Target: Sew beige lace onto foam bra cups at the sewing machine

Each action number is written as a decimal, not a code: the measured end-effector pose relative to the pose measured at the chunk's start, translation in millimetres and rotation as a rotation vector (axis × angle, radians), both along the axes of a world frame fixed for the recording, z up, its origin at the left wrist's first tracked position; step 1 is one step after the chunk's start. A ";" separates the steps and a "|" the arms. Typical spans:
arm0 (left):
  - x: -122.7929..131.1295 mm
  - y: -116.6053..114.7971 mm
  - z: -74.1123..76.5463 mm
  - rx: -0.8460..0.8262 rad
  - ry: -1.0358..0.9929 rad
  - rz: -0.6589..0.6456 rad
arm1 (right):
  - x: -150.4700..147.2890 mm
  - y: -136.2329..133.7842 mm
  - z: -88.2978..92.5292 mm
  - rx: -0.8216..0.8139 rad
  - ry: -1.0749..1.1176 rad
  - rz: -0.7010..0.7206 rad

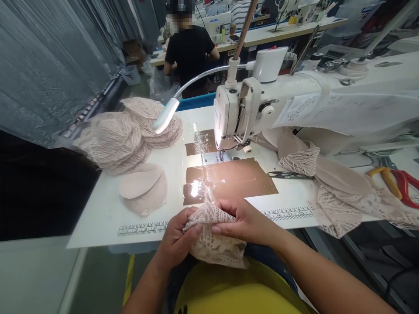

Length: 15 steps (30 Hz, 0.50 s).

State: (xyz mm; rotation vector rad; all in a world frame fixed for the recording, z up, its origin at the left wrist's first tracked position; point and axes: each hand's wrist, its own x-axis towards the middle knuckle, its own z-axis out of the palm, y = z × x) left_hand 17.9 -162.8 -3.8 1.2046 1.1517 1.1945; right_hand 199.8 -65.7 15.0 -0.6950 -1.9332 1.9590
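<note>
A beige lace piece (218,244) is bunched between my two hands at the table's front edge, its lower part hanging over my lap. My left hand (181,235) pinches its left side, thumb on top. On the other side my right hand (244,220) grips the upper right of the lace with thumb and fingers closed. Beyond them stands a white sewing machine (229,113), its needle area lit. To the left lie two overlapping beige fabric cups (144,187), and behind those a stack of lace pieces (121,131).
Brown tape (225,176) covers the table around the needle plate. Black thread snips (290,175), lace parts (340,183) and red-and-yellow-handled scissors (402,185) lie at right. A printed ruler (142,228) runs along the front edge. A person (190,52) sits at another machine behind.
</note>
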 end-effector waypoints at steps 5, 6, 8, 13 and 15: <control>-0.2 2.0 -4.9 -0.044 -0.086 0.031 | -0.5 2.9 -1.3 -0.101 0.056 0.007; 0.5 2.5 -6.5 -0.039 -0.104 0.035 | -1.3 2.6 -1.3 -0.087 0.038 -0.024; 1.7 3.1 -9.2 -0.017 -0.125 0.048 | -2.5 2.1 -1.7 -0.034 -0.001 -0.071; 3.4 1.5 -9.7 -0.004 -0.137 0.041 | -2.4 5.3 -4.7 0.216 0.079 -0.198; 2.7 0.6 -7.8 -0.005 -0.152 0.028 | -1.6 7.0 -5.5 0.216 0.107 -0.149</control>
